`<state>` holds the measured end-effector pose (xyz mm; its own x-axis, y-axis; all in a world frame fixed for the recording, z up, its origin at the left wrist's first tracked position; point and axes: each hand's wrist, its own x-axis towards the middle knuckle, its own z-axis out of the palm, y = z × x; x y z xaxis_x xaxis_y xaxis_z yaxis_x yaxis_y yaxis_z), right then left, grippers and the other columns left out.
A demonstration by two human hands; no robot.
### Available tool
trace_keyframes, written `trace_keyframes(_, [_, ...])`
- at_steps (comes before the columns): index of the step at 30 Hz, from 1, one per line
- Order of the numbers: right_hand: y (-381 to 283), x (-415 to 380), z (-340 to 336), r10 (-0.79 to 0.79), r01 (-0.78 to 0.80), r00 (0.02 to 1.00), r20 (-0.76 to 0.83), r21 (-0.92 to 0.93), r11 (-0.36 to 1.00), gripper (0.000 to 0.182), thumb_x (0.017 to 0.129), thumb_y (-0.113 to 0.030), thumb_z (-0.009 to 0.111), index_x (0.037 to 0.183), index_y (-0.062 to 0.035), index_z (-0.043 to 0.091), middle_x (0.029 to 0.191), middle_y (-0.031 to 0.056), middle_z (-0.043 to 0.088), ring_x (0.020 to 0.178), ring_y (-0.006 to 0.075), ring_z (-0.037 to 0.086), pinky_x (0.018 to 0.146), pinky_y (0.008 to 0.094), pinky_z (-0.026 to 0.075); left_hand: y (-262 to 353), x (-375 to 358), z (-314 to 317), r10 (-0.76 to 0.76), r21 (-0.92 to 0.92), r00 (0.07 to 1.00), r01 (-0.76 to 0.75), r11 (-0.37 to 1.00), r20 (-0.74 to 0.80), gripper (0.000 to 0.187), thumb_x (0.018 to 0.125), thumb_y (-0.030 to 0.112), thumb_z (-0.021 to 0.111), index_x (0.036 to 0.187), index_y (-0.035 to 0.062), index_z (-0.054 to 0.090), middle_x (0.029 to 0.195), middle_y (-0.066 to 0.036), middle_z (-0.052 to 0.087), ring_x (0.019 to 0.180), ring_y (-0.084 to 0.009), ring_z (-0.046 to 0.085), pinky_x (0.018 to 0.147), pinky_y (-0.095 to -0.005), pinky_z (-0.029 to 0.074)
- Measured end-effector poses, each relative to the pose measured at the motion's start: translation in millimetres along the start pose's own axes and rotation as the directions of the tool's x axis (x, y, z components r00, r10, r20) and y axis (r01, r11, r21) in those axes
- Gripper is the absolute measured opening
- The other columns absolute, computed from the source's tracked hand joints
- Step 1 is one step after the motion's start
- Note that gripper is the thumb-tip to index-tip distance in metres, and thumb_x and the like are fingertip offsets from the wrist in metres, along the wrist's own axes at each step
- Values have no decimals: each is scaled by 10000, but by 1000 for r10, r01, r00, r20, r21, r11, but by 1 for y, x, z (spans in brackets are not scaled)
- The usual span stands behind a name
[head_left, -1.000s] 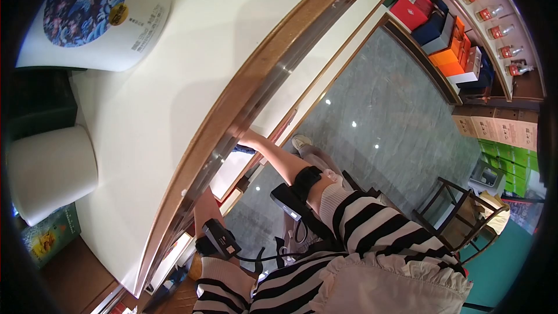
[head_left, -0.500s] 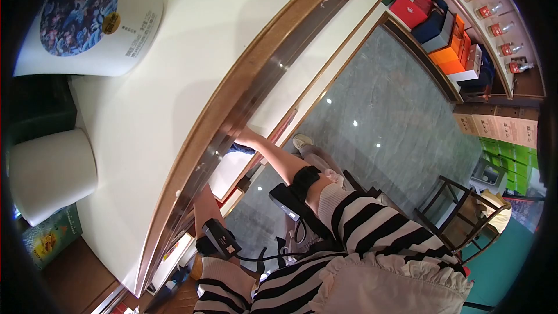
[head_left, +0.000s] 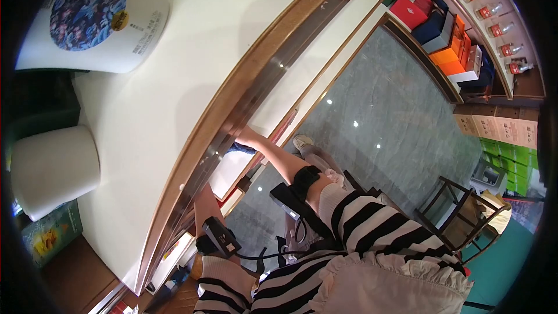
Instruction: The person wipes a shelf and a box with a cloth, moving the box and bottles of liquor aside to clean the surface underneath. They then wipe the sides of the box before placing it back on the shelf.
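Note:
My right hand (head_left: 246,136) reaches in under the brown-edged shelf (head_left: 232,90), the wrist showing and the fingers hidden behind the edge. Right by it is a piece of dark blue cloth (head_left: 242,148), lying over a white surface (head_left: 226,175) of a lower level. My left forearm (head_left: 204,206) also goes in under the shelf edge, further to the left, and the left hand is hidden there. Black straps with small devices sit on both forearms.
On the shelf stand a white container (head_left: 139,29) with a blue floral label, a plain white container (head_left: 55,168) and a green box (head_left: 52,232). Behind me are a wooden chair (head_left: 459,215), stacked boxes (head_left: 511,166) and a rack with bottles (head_left: 488,10).
The containers on the shelf appear shifted slightly to the right in view. Both arms stay almost in the same place.

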<state>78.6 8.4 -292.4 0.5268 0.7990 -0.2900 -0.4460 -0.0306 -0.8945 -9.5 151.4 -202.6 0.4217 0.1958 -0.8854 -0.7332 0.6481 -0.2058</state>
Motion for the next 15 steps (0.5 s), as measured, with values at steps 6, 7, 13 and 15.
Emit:
trace_keyframes(6, [-60,-62,-28,74,-67,994,78,-80,995,858,641,-93,499,1337,-126,-2,614,81,553,576,150,521,565,261,411,34,-17,-23,-234,223,964,202,954,126,531,840,256,334,1286,3,198,1323,-167,216,1232,-306,164,995,-498,149])
trace_keyframes(7, [-73,-81,-39,211,-208,974,80,-50,977,797,633,-82,494,1335,-117,117,658,72,550,615,129,511,568,245,395,26,-29,-33,-179,172,973,154,973,147,529,847,262,333,1287,9,186,1315,-168,231,1227,-308,181,994,-483,170])
trace_keyframes(13, [-70,-135,-113,220,-300,948,228,422,855,607,585,20,369,1191,-7,402,1084,96,504,915,160,524,799,238,434,38,-53,-79,97,257,972,-151,955,212,371,853,267,362,1139,31,349,1185,-134,392,1110,-267,363,917,-427,313])
trace_keyframes(15, [-59,-147,-143,258,-287,958,125,389,876,589,598,2,366,1187,21,382,1034,129,520,844,181,554,746,253,464,1,-95,-79,223,231,973,-229,946,51,288,844,259,377,1028,44,430,1119,-95,454,1025,-263,442,839,-431,391])
